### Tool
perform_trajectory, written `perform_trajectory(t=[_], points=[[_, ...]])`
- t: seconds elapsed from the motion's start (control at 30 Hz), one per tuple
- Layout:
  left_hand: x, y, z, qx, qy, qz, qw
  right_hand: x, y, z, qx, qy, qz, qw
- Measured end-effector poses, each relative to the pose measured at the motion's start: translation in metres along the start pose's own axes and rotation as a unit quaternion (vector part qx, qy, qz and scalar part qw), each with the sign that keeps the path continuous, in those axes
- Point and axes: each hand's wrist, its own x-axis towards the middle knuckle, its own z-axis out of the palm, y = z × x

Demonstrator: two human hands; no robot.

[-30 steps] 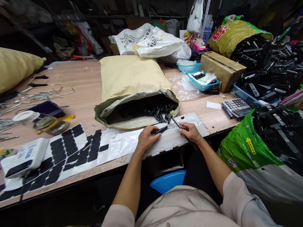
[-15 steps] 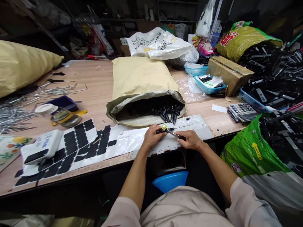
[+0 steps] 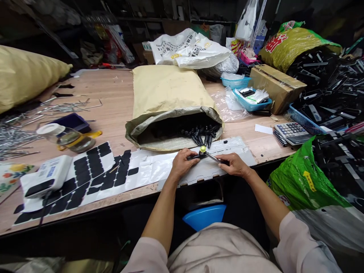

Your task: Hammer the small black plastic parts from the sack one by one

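Note:
My left hand (image 3: pixel 183 163) is closed, its thumb and fingers pinching a small black part (image 3: pixel 196 155) above the grey-white board at the table's front edge. To its right, my right hand (image 3: pixel 234 165) is closed round a slim silver rod (image 3: pixel 212 157). A yellow round piece (image 3: pixel 203 149) sits at the rod's left end, against the black part; whether the two are joined I cannot tell. Just behind the hands, several black tapered parts (image 3: pixel 205 138) spill from the mouth of a tan sack (image 3: pixel 170 87). Beneath both hands lies the flat board (image 3: pixel 241 151).
Sheets of black stickers (image 3: pixel 106 178), a white device (image 3: pixel 49 176) and a lidded jar (image 3: pixel 75 140) stand on the left. Metal rods (image 3: pixel 14 134) lie beyond. To the right are a calculator (image 3: pixel 291 131), a cardboard box (image 3: pixel 275 89) and a green bag (image 3: pixel 298 182) of black parts.
The yellow piece and the rod's end have shifted slightly right and up. My right hand has moved a little to the right; the left still holds the black part.

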Motion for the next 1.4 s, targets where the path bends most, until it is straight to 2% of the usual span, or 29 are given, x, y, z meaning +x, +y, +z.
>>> perform_trajectory(t=[0.1,0.2,0.3,0.4,0.47,0.6,0.67,0.73,0.8,0.9,0.93,1.0,1.1,1.2,1.27,1.3,1.4], points=[[0.0,0.001,0.0,0.003,-0.002,-0.005,1.0,0.0,0.009,0.001,0.116,0.03,0.049,0.992],[0.001,0.002,-0.002,-0.002,-0.002,0.003,1.0,0.002,0.016,-0.001,0.25,0.092,0.099,0.959],[-0.004,0.008,-0.005,-0.027,0.029,0.03,0.999,0.004,0.018,-0.004,0.321,0.132,0.127,0.929],[-0.027,0.016,-0.008,-0.053,0.09,0.067,0.992,0.005,0.016,-0.007,0.34,0.127,0.14,0.921],[-0.054,0.02,-0.005,-0.054,0.098,0.099,0.989,0.005,0.014,-0.007,0.344,0.115,0.146,0.921],[-0.112,0.019,0.018,-0.012,-0.013,0.182,0.983,0.006,0.013,-0.007,0.351,0.108,0.144,0.919],[-0.13,0.014,0.035,0.028,-0.071,0.182,0.98,0.007,0.013,-0.007,0.354,0.108,0.143,0.918],[-0.138,0.006,0.051,0.069,-0.115,0.136,0.982,0.007,0.013,-0.007,0.352,0.108,0.142,0.919],[-0.14,-0.003,0.064,0.12,-0.16,0.059,0.978,0.006,0.012,-0.007,0.348,0.106,0.142,0.921],[-0.138,-0.007,0.074,0.192,-0.21,-0.049,0.957,0.006,0.012,-0.005,0.346,0.106,0.142,0.921],[-0.138,-0.005,0.073,0.198,-0.217,-0.065,0.953,0.005,0.011,-0.005,0.348,0.108,0.14,0.921],[-0.138,0.008,0.068,0.167,-0.22,-0.056,0.959,0.005,0.011,-0.005,0.351,0.112,0.137,0.92],[-0.127,0.041,0.05,0.047,-0.172,-0.007,0.984,0.005,0.01,-0.005,0.353,0.11,0.134,0.919],[-0.088,0.07,0.026,-0.009,-0.02,-0.009,1.0,0.005,0.01,-0.005,0.357,0.11,0.134,0.918],[-0.046,0.076,0.013,0.026,0.103,-0.058,0.993,0.005,0.011,-0.004,0.357,0.114,0.134,0.917],[-0.023,0.075,0.008,0.043,0.136,-0.107,0.984,0.006,0.011,-0.004,0.357,0.116,0.134,0.917],[0.038,0.063,0.003,0.112,0.136,-0.237,0.955,0.007,0.013,-0.003,0.358,0.12,0.135,0.916]])
